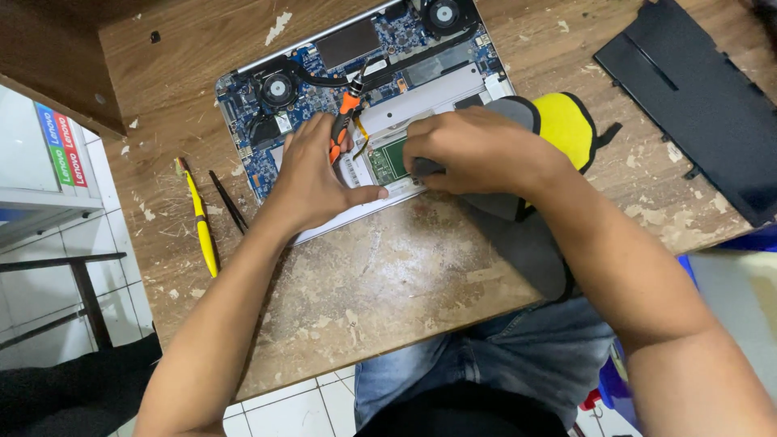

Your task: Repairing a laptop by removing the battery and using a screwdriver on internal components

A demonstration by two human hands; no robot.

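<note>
Fingers of the left hand curl around an orange-and-black screwdriver, its tip pointing up into the opened laptop near the black cables; the grip looks closed on the handle, thumb stretched out along the laptop's front edge as if to steady it. Those of the right hand are bent down and pressed together over a small dark part beside the green board, though I cannot tell whether they pinch it or only press on it. Both forearms come in from below and angle toward each other, wrists low over the worn wooden table. The laptop lies bottom-up with its two fans showing, probably so the inside is within reach. Its black cover lies well apart at the right. A yellow tool and black tweezers lie to the left, a grey-and-yellow pad under the right wrist.
</note>
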